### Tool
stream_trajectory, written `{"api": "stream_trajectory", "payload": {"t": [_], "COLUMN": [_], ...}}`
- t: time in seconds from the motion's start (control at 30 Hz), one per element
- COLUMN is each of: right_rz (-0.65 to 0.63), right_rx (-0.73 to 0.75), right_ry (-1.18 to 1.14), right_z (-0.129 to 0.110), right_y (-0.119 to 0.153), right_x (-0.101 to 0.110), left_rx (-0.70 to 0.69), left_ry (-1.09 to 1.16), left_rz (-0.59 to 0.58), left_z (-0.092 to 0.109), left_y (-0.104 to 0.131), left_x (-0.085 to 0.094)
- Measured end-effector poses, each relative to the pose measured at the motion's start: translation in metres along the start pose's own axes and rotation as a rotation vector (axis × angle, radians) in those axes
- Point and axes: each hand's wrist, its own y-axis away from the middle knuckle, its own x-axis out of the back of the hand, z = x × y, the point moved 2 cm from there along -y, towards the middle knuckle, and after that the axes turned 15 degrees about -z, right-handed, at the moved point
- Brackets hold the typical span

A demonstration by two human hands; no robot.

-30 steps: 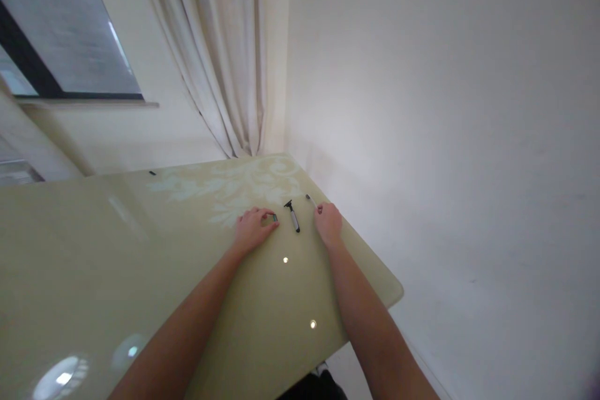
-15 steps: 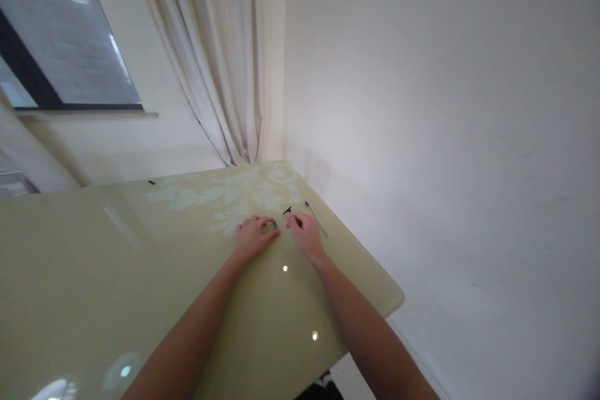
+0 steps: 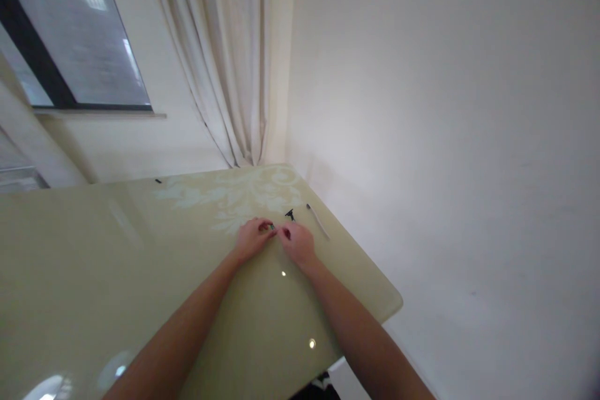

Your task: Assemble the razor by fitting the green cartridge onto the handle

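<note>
My left hand (image 3: 254, 239) rests on the table with thumb and fingers closed on a small dark greenish piece (image 3: 272, 227). Touching or nearly touching it from the right is my right hand (image 3: 297, 245), its fingers pinched together; what they hold, if anything, is too small to name. Just beyond the right hand lies a black T-shaped object (image 3: 289, 214), its lower end partly hidden by that hand. To the right of this hand lies a thin white stick with a dark tip (image 3: 319, 220).
The glossy pale green table (image 3: 117, 262) has a rounded corner at the right. Near its far edge lies a small black piece (image 3: 158, 181). A curtain (image 3: 234, 62) and a white wall (image 3: 422, 137) stand behind and to the right.
My right hand has moved left and nearer to me, up to my left fingertips. More of the black T-shaped object shows, and the small piece is more covered. The view has shifted slightly.
</note>
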Motion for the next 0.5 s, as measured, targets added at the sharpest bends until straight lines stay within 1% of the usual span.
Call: {"api": "stream_trajectory", "payload": {"t": [0.07, 0.1, 0.2, 0.3, 0.37, 0.43, 0.5], "right_rz": [0.07, 0.093, 0.127, 0.132, 0.118, 0.094, 0.06], "right_rx": [-0.065, -0.085, -0.11, -0.127, -0.151, -0.173, -0.188], "right_ry": [-0.018, -0.029, -0.04, -0.013, 0.013, 0.028, -0.019], "right_z": [0.014, 0.019, 0.03, 0.033, 0.034, 0.035, 0.035], "right_y": [-0.003, -0.005, -0.01, -0.014, -0.016, -0.016, -0.018], "right_x": [0.006, 0.007, 0.006, 0.001, -0.003, -0.003, 0.0], "left_rx": [-0.034, -0.042, -0.013, 0.108, 0.25, 0.343, 0.402], "left_ry": [0.037, 0.046, 0.04, 0.029, 0.037, 0.01, -0.014], "left_rz": [-0.004, 0.001, 0.046, 0.114, 0.179, 0.208, 0.221], "left_z": [-0.009, -0.017, -0.053, -0.098, -0.126, -0.145, -0.157], "left_y": [0.012, 0.021, 0.062, 0.11, 0.138, 0.156, 0.163], "left_x": [0.011, 0.018, 0.046, 0.074, 0.088, 0.097, 0.103]}}
